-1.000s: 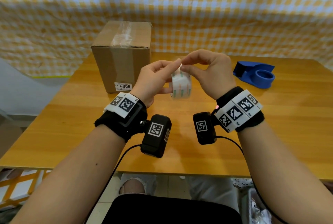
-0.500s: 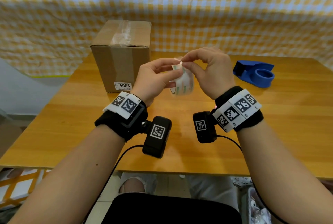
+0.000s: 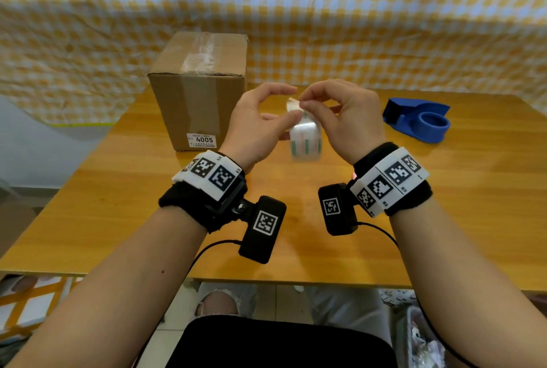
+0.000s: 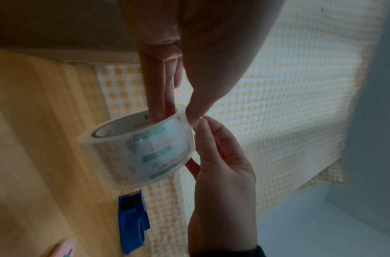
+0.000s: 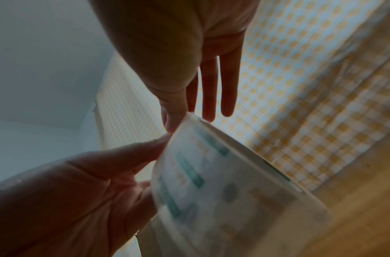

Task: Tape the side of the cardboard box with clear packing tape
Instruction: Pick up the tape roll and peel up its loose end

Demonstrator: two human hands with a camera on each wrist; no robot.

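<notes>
I hold a clear packing tape roll (image 3: 305,139) above the table's middle. My left hand (image 3: 275,119) grips it, with fingers (image 4: 161,97) through the core and the thumb on the outer face (image 4: 141,149). My right hand (image 3: 302,102) pinches at the tape end on the roll's top edge, thumb and forefinger together. In the right wrist view the right thumb (image 5: 174,118) meets the edge of the roll (image 5: 222,191). The cardboard box (image 3: 201,92) stands upright to the left of my hands, with tape over its top seam.
A blue tape dispenser (image 3: 420,121) sits on the wooden table (image 3: 118,190) at the right. A yellow checked cloth (image 3: 325,27) hangs behind the table. The table's front edge runs just below my wrists, and my knees show under it.
My left forefinger has lifted off the top of the roll. The right thumb and forefinger have moved down onto the roll's top edge. The roll has hardly shifted.
</notes>
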